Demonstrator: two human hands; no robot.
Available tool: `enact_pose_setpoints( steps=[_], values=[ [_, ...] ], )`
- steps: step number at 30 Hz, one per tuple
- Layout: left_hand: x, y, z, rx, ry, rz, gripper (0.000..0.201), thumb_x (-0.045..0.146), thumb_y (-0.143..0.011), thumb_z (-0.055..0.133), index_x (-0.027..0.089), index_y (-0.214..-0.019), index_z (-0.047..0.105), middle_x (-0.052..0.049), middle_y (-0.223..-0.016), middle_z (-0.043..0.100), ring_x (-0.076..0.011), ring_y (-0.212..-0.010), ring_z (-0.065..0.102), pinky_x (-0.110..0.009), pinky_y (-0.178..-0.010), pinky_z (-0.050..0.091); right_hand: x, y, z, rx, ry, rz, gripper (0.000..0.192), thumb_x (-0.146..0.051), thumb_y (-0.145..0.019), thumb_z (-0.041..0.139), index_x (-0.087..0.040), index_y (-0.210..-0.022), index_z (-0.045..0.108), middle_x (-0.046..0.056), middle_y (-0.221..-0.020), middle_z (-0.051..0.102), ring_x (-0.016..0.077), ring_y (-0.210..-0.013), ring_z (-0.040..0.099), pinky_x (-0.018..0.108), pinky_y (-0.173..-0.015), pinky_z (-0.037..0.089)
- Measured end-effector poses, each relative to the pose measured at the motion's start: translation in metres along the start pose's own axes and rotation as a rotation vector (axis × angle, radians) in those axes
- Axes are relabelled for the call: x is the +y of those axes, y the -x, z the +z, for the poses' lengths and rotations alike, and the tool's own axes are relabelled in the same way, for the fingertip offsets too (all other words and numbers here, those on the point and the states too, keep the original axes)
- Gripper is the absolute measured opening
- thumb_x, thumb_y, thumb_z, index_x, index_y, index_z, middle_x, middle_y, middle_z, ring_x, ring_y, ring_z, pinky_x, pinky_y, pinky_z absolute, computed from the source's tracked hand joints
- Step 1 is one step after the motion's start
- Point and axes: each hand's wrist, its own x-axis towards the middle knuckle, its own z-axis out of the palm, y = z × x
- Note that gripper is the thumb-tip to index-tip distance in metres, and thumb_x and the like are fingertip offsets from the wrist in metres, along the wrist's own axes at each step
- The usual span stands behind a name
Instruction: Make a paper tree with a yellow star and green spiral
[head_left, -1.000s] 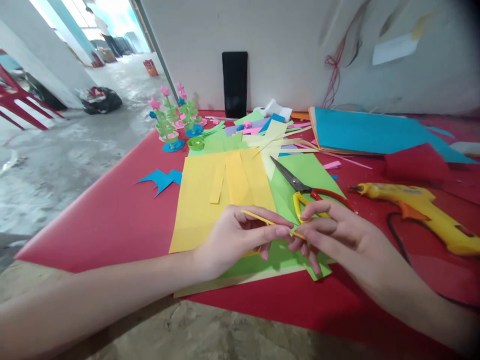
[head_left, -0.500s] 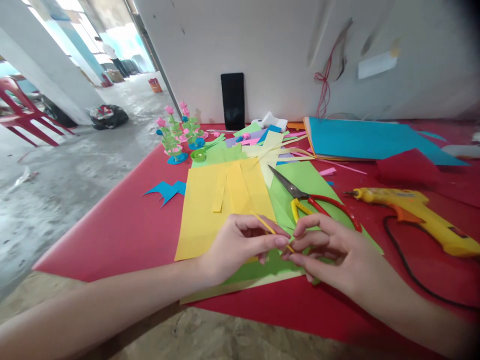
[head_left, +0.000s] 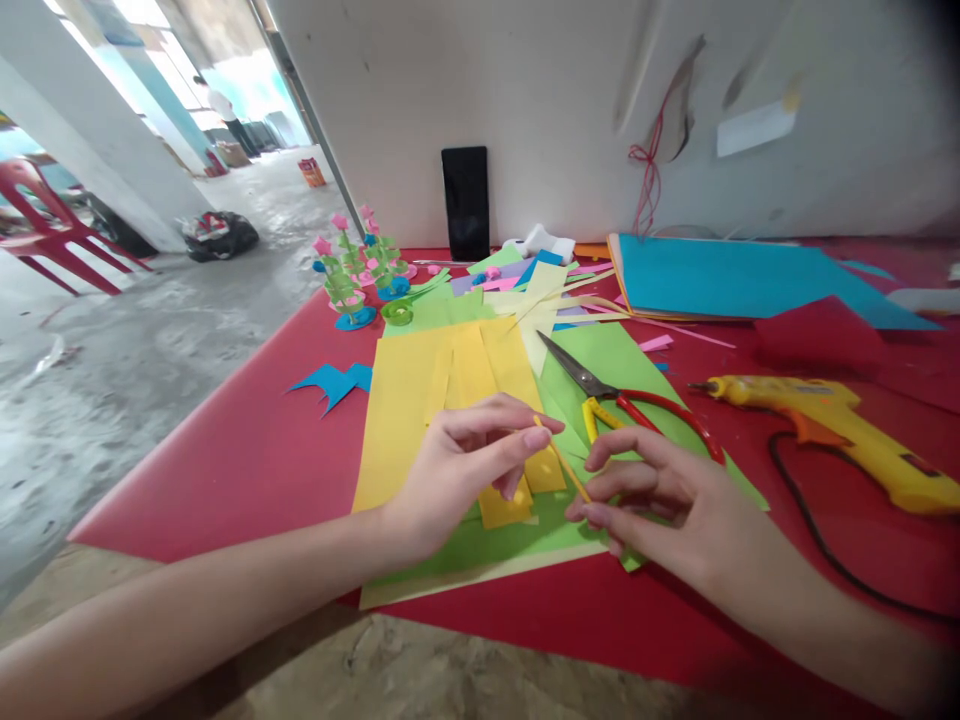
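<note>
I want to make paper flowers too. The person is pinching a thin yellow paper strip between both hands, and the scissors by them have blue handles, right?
Not quite. The head view shows the scissors have red and yellow handles, not blue. The rest holds: the left hand and right hand pinch a thin yellow paper strip between them.

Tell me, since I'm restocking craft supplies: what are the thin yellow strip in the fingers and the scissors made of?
The yellow strip, pinched between left hand and right hand, looks like matte coloured paper, thin like the cut sheets beneath. The scissors show dull grey metal blades and glossy red and yellow handles, probably plastic.
</note>
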Motion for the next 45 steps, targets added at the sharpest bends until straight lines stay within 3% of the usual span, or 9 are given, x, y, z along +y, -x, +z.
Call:
enact_pose_setpoints(
  steps=[11, 18, 24, 30, 37, 45],
  values=[
    [0.002, 0.001, 0.002, 0.06, 0.005, -0.002, 0.008, 0.02, -0.074, 0.063, 0.021, -0.069, 0.07, 0.003, -0.076, 0.058, 0.0024, -0.041, 0.044, -0.011, -0.039, 0.036, -0.002, 0.002, 0.001, 0.1, 0.023, -0.053, 0.026, -0.037, -0.069, 0.066, -0.024, -0.082, 0.048, -0.001, -0.068, 0.067, 0.0168, -0.065, 0.064, 0.022, -0.046, 0.05],
    [0.001, 0.006, 0.008, -0.125, -0.15, -0.128, 0.025, 0.015, -0.073, 0.061, 0.021, -0.097, 0.064, -0.001, -0.088, 0.058, -0.0022, -0.051, 0.051, -0.015, -0.046, 0.044, -0.003, 0.002, -0.001, -0.031, -0.104, 0.005, 0.029, -0.031, -0.069, 0.066, -0.023, -0.091, 0.048, -0.003, -0.066, 0.066, 0.0107, -0.05, 0.057, 0.022, -0.046, 0.049],
    [0.008, 0.005, 0.008, -0.078, -0.469, 0.116, 0.014, 0.019, -0.072, 0.063, 0.014, -0.085, 0.064, -0.005, -0.088, 0.061, -0.0054, -0.056, 0.052, -0.02, -0.055, 0.046, -0.009, 0.005, 0.0, -0.047, -0.203, 0.065, 0.045, -0.029, -0.066, 0.068, -0.021, -0.106, 0.048, -0.001, -0.066, 0.067, 0.012, -0.051, 0.058, 0.023, -0.046, 0.047],
    [0.009, 0.001, 0.008, 0.001, -0.563, 0.164, 0.01, 0.023, -0.07, 0.066, 0.015, -0.075, 0.066, -0.004, -0.077, 0.065, -0.0109, -0.065, 0.056, -0.021, -0.054, 0.044, -0.003, 0.007, 0.002, -0.05, -0.136, 0.008, 0.04, -0.027, -0.07, 0.064, -0.024, -0.108, 0.052, -0.002, -0.067, 0.066, 0.0121, -0.054, 0.059, 0.023, -0.047, 0.048],
    [0.011, 0.0, 0.007, 0.004, -0.554, 0.076, 0.012, 0.025, -0.07, 0.066, 0.015, -0.07, 0.07, -0.005, -0.071, 0.067, -0.0125, -0.063, 0.058, -0.023, -0.057, 0.044, 0.001, 0.003, 0.002, -0.055, 0.1, -0.244, 0.031, -0.026, -0.076, 0.059, -0.027, -0.106, 0.055, -0.003, -0.066, 0.066, 0.0117, -0.058, 0.062, 0.024, -0.06, 0.052],
    [0.013, -0.002, 0.005, -0.026, -0.246, -0.18, 0.01, 0.023, -0.065, 0.068, 0.014, -0.07, 0.071, -0.005, -0.075, 0.063, -0.0112, -0.062, 0.056, -0.021, -0.054, 0.049, 0.005, 0.001, 0.001, -0.044, 0.185, -0.31, 0.031, -0.031, -0.078, 0.055, -0.028, -0.108, 0.056, 0.0, -0.071, 0.067, 0.0172, -0.068, 0.065, 0.029, -0.065, 0.052]
  ],
)
